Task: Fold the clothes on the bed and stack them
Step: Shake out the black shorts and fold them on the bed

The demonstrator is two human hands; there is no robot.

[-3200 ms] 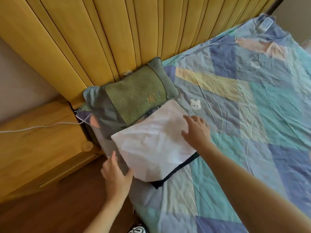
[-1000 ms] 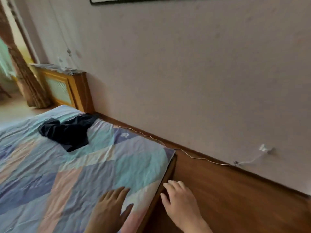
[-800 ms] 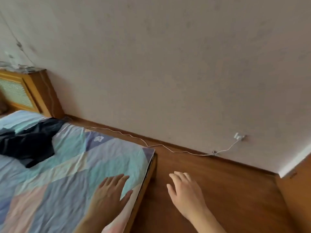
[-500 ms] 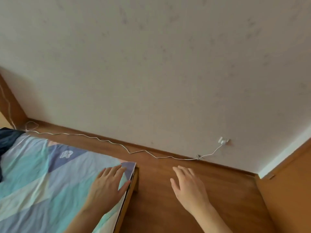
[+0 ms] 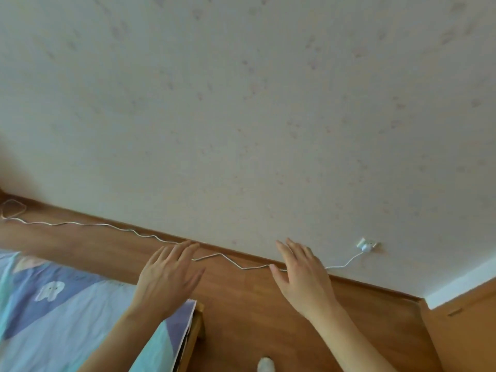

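I see both hands raised in the lower middle of the frame, palms down, holding nothing. The left hand (image 5: 167, 277) has its fingers straight and close together, and it hangs over the corner of the bed (image 5: 67, 318). The right hand (image 5: 303, 275) has its fingers straight and slightly spread, out over the wooden floor (image 5: 255, 304), well apart from the bed.

The bed fills the lower left of the frame. Its cover is a patchwork of pale blue, purple and turquoise, with a small white cartoon figure (image 5: 51, 290) printed on a purple patch. I see no clothes on the part of the bed that shows; only this corner is in view. The bed's wooden frame (image 5: 197, 326) shows at the corner, just below the left hand.

A pale, speckled wall (image 5: 241, 103) takes up the whole upper part of the frame. A brown skirting board (image 5: 362, 285) runs along its foot from the left edge down to the lower right. A thin white cable (image 5: 107, 225) lies in waves on the floor along the wall, passes behind both hands, and rises to a white plug (image 5: 366, 245) in a wall socket at the right. Something small and white (image 5: 265, 365) shows at the bottom edge; I cannot tell what it is. An orange-brown wooden surface (image 5: 469, 331) fills the lower right corner.
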